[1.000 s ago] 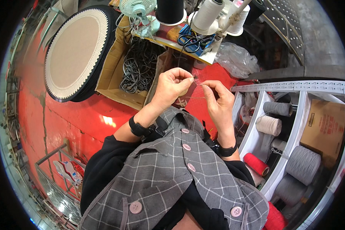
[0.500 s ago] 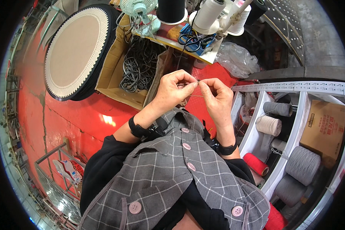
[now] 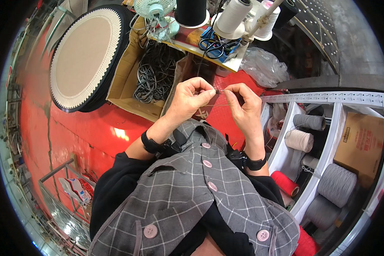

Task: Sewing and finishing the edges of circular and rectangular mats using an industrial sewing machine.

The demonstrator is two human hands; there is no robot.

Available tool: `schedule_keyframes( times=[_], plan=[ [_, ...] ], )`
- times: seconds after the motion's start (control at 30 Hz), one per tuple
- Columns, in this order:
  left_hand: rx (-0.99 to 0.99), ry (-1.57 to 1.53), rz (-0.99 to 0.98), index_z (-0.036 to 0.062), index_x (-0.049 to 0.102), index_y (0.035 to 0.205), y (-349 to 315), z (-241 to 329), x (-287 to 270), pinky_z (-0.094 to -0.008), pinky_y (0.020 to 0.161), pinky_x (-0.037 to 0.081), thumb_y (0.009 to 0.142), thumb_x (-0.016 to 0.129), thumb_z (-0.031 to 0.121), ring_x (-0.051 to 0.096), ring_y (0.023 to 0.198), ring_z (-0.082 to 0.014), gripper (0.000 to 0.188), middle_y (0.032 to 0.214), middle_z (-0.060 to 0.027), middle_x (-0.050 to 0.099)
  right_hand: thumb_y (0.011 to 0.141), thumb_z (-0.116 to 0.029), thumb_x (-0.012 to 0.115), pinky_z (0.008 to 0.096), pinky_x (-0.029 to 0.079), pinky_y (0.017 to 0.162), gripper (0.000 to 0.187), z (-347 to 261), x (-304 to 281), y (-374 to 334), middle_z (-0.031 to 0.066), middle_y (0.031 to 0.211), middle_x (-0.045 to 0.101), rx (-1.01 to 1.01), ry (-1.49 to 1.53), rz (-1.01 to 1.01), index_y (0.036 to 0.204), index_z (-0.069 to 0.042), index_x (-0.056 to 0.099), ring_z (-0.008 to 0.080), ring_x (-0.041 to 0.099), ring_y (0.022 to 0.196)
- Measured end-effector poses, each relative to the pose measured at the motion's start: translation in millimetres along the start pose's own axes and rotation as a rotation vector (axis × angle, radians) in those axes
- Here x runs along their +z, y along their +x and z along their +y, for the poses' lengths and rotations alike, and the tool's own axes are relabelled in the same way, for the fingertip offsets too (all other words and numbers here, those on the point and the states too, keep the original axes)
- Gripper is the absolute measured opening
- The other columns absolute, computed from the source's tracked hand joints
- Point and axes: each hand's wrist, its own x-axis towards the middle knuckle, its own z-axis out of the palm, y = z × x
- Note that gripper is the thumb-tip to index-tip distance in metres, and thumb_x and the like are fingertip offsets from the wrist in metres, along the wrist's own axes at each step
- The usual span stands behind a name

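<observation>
My left hand [image 3: 191, 97] is closed in a pinch, with a small dark bit at its fingertips that is too small to name. Facing it across a narrow gap, my right hand [image 3: 244, 104] also pinches thumb against forefinger. A thin thread [image 3: 220, 91] stretches between the two sets of fingertips, and a second fine strand crosses just below it. Both hands are raised in front of my checked apron [image 3: 175, 192], over the red floor.
At the far left of my hands is an open cardboard box [image 3: 119, 91] of grey cords, beside a round stack [image 3: 85, 59] with a beige top. Thread cones [image 3: 234, 19], a fan [image 3: 158, 17] and scissors [image 3: 213, 49] sit on a bench ahead. Right, a white rack [image 3: 324, 170] holds yarn spools.
My fingertips have drawn slightly apart, the right hand moving a little right and the left a little left. The thread between them now shows.
</observation>
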Motion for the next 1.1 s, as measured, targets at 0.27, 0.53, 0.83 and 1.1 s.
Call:
schedule_keyframes(
  times=[0.27,0.53,0.83,1.1],
  plan=[
    [0.022,-0.088,0.113,0.0022,0.056,0.075,4.4,-4.8,10.4,-0.0168,0.043,0.029,0.08,0.059,0.003,0.039,0.051,0.0003,0.007,0.061,0.0043,0.05,0.075,-0.003,0.064,0.0294,0.043,0.049,0.01,-8.9,7.5,3.5,0.0085,0.067,0.055,-0.045,-0.101,0.095,0.079,-0.002,0.054,0.0202,0.055,0.055],
    [0.061,-0.078,0.153,0.0024,0.056,0.073,6.8,-3.7,12.0,-0.0168,0.043,0.028,0.08,0.059,0.004,0.039,0.05,0.0006,0.007,0.06,0.0045,0.05,0.073,-0.004,0.065,0.0323,0.043,0.049,0.014,-11.3,18.4,-4.5,0.0098,0.067,0.055,-0.12,-0.172,0.067,0.074,-0.003,0.051,0.0257,0.056,0.056],
    [-0.109,-0.433,0.067,0.0059,0.056,0.078,5.6,1.3,5.9,-0.0149,0.043,0.024,0.081,0.057,0.008,0.034,0.05,0.0002,0.004,0.061,0.0066,0.047,0.077,-0.008,0.064,0.0269,0.041,0.045,0.015,-0.6,33.2,-14.3,0.007,0.059,0.053,0.053,0.002,0.11,0.072,-0.001,0.052,0.0142,0.051,0.048],
    [-0.098,-0.423,0.04,0.0053,0.057,0.081,5.2,-1.4,7.6,-0.0151,0.043,0.022,0.082,0.059,0.011,0.033,0.05,0.0001,0.006,0.062,0.0068,0.046,0.087,-0.024,0.058,0.0169,0.036,0.04,0.033,-6.4,31.3,-8.9,-0.0026,0.055,0.049,0.438,0.663,0.129,0.061,-0.004,0.051,0.0011,0.042,0.047]
  ],
)
